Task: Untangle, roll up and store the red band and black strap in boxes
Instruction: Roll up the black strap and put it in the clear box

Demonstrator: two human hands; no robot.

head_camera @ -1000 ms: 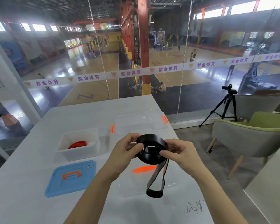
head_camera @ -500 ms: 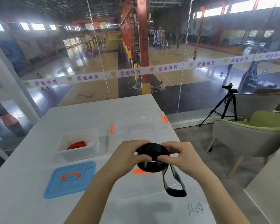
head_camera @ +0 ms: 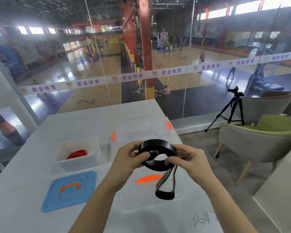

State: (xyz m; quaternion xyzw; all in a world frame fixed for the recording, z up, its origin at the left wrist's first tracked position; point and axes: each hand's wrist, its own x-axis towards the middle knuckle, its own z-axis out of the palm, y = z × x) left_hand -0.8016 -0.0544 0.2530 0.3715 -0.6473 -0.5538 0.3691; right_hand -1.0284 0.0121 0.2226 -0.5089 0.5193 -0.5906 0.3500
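The black strap (head_camera: 158, 147) is wound into a thick coil held above the table. My left hand (head_camera: 130, 158) pinches the coil's left side and my right hand (head_camera: 190, 159) pinches its right side. A loose loop of the strap hangs down from the coil toward a clear lid (head_camera: 141, 197) with an orange handle. The red band (head_camera: 77, 154) lies rolled inside the white box (head_camera: 64, 163) at the left. A clear box (head_camera: 141, 127) with orange clips stands behind my hands.
A blue lid (head_camera: 69, 190) with an orange handle lies at the near left on the white table (head_camera: 23, 165). A glass wall rises beyond the table's far edge. A green and grey chair (head_camera: 259, 142) and a tripod (head_camera: 232, 110) stand to the right.
The coil tilted flat and then back up toward me as both hands turned it. The hanging loop swung right, then back under the coil, and has grown shorter.
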